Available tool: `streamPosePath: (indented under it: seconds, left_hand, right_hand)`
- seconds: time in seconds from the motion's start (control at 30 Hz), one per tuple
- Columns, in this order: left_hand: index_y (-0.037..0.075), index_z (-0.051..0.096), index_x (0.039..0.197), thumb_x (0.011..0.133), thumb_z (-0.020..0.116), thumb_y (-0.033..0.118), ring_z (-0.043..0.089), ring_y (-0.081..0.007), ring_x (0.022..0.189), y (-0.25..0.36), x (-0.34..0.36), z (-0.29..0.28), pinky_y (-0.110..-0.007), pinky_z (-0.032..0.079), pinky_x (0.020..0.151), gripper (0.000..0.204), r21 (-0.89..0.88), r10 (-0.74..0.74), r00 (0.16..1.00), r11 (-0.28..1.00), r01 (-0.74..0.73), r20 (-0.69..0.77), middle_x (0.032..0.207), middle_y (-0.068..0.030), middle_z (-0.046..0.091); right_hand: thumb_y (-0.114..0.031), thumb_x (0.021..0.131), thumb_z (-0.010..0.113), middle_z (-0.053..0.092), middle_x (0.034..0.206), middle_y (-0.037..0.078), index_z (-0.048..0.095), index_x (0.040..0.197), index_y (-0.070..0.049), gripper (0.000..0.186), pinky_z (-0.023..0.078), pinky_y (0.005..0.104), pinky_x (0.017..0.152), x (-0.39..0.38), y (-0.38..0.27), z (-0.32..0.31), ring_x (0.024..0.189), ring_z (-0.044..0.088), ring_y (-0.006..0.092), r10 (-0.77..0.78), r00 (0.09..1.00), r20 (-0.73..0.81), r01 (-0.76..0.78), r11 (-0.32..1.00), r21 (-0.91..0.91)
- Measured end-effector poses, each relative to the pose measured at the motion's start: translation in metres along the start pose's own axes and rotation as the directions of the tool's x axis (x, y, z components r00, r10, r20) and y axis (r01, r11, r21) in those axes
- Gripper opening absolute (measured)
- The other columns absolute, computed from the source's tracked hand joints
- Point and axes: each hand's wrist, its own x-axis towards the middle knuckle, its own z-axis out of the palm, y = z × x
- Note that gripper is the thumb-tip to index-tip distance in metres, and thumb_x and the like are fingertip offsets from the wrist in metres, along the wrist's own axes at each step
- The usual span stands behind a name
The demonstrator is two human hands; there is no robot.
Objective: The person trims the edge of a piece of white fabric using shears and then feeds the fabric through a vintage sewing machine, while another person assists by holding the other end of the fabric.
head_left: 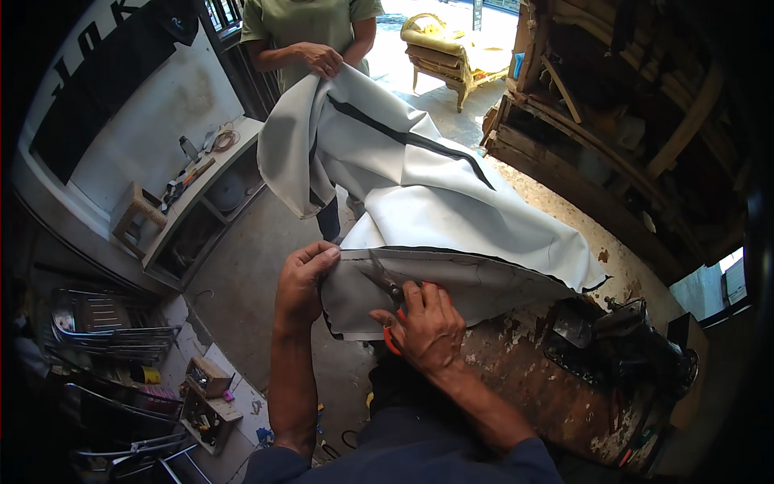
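Note:
A large sheet of pale grey upholstery material (435, 211) with black strips on it stretches across the middle of the view. My left hand (305, 274) pinches its near left corner, thumb on top. In my right hand (429, 324) are scissors (393, 335) with red-orange handles. Their dark blades (379, 277) lie over the grey near flap (451, 282), close to its dark-edged seam; whether they bite into the material I cannot tell. At the far side, a co-worker's hands (322, 60) hold up the sheet's other end.
A black sewing machine (625, 339) stands on the worn wooden table (516, 363) at right. Tools lie on a shelf (211, 165) at left, above stacked metal chairs (101, 323). Wooden frames (597, 121) fill the right rear. Outside stands a yellowish armchair (439, 48).

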Motion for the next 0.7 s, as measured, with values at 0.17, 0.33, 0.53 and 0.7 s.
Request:
streamPosePath:
  seconds: [0.17,0.33,0.53,0.7]
  left_hand:
    - [0.000,0.071,0.097,0.100,0.067,0.016,0.064,-0.0077,0.070,-0.004,0.005,0.000,-0.022,0.050,0.068,0.017,0.041,-0.027,1.000,0.999,0.028,-0.012,0.085,-0.0029,0.072]
    - [0.001,0.072,0.100,0.101,0.065,0.020,0.063,-0.0119,0.070,-0.026,0.018,-0.029,-0.028,0.050,0.068,0.021,0.460,0.147,0.977,0.886,-0.060,-0.155,0.081,-0.0024,0.071]
    - [0.008,0.073,0.111,0.091,0.072,0.016,0.061,-0.0263,0.105,-0.049,0.018,0.022,-0.045,0.044,0.098,0.021,0.962,0.746,0.651,-0.258,0.087,0.141,0.102,-0.0083,0.068]
    - [0.008,0.072,0.115,0.085,0.076,0.010,0.061,-0.0314,0.106,-0.083,-0.010,0.133,-0.046,0.045,0.096,0.030,0.788,0.673,0.566,-0.040,-0.614,0.476,0.111,-0.0128,0.066]
  right_hand:
    - [-0.052,0.091,0.076,0.055,0.069,0.002,0.064,0.103,-0.006,0.048,0.049,0.0331,0.046,0.013,-0.016,-0.008,0.055,0.059,0.0205,-0.078,0.997,-0.007,0.077,0.953,0.292]
    - [-0.048,0.087,0.083,0.059,0.078,0.006,0.065,0.114,-0.003,0.055,0.049,0.0313,0.047,-0.009,0.004,-0.073,0.055,0.059,0.0208,-0.036,0.990,-0.134,0.079,0.939,0.335]
    - [-0.023,0.087,0.083,0.067,0.105,0.016,0.063,0.127,-0.005,0.048,0.049,0.0514,0.096,-0.008,0.114,-0.108,0.106,0.061,0.0369,0.223,0.964,-0.142,-0.233,0.971,-0.060]
    - [-0.003,0.088,0.071,0.069,0.112,0.019,0.063,0.128,-0.003,0.040,0.053,0.0463,0.093,0.010,0.178,-0.078,0.104,0.065,0.0404,0.309,0.951,0.011,-0.304,0.930,0.205]
